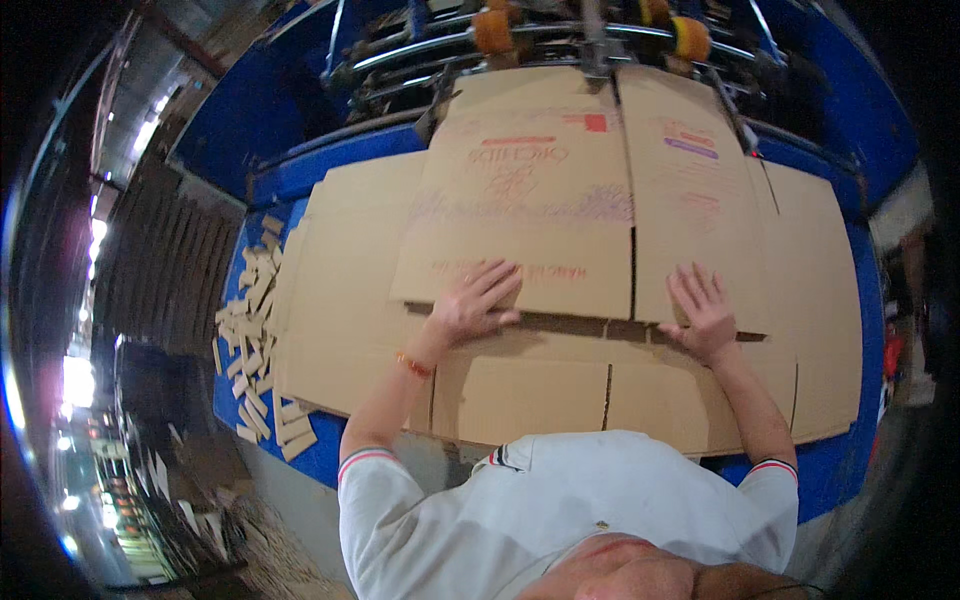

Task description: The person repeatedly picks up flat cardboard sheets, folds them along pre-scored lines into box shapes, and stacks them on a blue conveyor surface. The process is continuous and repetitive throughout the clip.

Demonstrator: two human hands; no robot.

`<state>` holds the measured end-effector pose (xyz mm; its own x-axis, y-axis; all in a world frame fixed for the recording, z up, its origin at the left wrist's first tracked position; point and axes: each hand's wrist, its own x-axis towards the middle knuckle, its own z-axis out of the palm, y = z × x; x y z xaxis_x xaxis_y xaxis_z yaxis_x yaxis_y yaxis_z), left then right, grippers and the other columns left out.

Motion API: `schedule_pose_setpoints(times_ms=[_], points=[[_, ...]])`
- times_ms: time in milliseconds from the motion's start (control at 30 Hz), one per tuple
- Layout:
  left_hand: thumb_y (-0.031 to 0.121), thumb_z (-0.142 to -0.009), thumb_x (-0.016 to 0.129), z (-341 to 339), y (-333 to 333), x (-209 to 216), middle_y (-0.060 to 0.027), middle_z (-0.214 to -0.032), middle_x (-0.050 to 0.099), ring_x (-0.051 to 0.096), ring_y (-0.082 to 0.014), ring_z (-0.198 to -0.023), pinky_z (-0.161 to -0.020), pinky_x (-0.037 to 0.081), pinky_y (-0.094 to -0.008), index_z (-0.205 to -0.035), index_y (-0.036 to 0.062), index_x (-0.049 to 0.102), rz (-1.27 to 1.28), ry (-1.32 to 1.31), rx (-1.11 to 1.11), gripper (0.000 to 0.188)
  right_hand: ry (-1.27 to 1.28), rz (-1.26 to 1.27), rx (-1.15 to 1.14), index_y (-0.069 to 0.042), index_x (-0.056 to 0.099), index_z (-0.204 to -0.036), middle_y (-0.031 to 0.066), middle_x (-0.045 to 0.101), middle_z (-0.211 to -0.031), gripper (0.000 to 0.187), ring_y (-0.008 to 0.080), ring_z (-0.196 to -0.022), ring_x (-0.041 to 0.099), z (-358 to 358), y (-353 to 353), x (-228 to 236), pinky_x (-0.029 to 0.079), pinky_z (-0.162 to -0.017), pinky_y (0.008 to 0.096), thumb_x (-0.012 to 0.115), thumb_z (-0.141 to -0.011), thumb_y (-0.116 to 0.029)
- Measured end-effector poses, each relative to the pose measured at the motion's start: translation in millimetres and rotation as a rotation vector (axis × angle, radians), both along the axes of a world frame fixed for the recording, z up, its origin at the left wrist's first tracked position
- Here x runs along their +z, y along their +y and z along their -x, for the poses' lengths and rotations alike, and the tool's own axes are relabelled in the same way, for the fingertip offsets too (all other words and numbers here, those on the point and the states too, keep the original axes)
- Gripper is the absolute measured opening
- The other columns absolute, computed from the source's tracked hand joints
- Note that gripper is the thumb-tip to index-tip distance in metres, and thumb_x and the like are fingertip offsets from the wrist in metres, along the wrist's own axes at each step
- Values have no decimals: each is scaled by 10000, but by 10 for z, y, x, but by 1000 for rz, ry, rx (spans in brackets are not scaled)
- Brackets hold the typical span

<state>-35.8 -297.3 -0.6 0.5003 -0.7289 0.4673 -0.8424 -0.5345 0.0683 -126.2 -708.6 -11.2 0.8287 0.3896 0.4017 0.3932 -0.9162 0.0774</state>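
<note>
A folded brown cardboard box blank with red and purple print lies flat in front of me, its far edge under the machine's metal parts. My left hand rests on its near left part, fingers stretched out. On the near right panel, past a dark slot, my right hand lies flat with the fingers spread. Beneath it is a larger plain cardboard sheet, cut with slots, that reaches to both sides and toward my body. Neither hand grips anything.
A blue machine with metal bars and orange rollers stands at the far side. Cardboard offcuts are heaped on the blue table's left edge. Farther left stands a tall stack of dark flat sheets. More scraps lie on the floor at lower left.
</note>
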Motion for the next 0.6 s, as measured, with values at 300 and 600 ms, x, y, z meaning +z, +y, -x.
schedule_pose_setpoints(times_ms=[300,600], points=[[403,-787,672,-676,-272,-84,-90,-1254,568,533,-286,-1159,-1019,383,-474,-1230,141,576,171,63,160,523,-161,-12,54,-90,462,-1356,117,446,-1402,751,355,-1266,432,-877,-245,-51,375,-1011,493,559,-796,-581],[350,-793,604,-676,-265,-71,-111,-1343,463,292,-343,-1335,-1085,53,-616,-1209,169,594,579,-264,793,453,-204,7,-184,-145,378,-1423,51,343,-1483,751,371,-1354,290,-736,-526,-324,201,-1091,527,256,-900,-670]])
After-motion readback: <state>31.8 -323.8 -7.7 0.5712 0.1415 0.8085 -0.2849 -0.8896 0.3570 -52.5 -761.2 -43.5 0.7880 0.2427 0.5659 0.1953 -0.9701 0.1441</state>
